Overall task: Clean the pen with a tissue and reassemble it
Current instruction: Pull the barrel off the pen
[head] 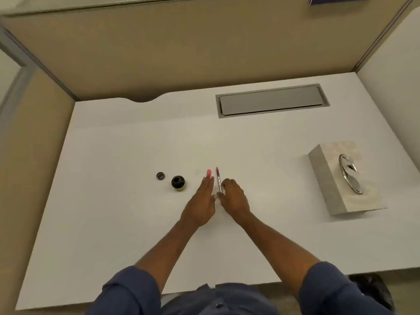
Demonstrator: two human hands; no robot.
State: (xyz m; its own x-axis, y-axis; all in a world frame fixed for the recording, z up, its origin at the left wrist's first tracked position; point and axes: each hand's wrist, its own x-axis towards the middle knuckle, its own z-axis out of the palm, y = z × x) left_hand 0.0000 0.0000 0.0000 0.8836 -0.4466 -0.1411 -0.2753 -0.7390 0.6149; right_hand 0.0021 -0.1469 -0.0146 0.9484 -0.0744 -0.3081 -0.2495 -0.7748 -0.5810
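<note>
Pen (218, 181) is seen on the white worktop (113, 223), long axis running away from the body, tip at the far end. Near end is pinched by the right hand (234, 196), fingers curled narrow around it. Left hand (201, 201) is held flat and spread, just left of the barrel; a pink piece (209, 172), probably the cap, lies by its fingertips. Tissue box (345, 178) stands well to the right, so the right hand is nearer. Ink bottle (178, 183) and lid (160, 176) sit left.
</note>
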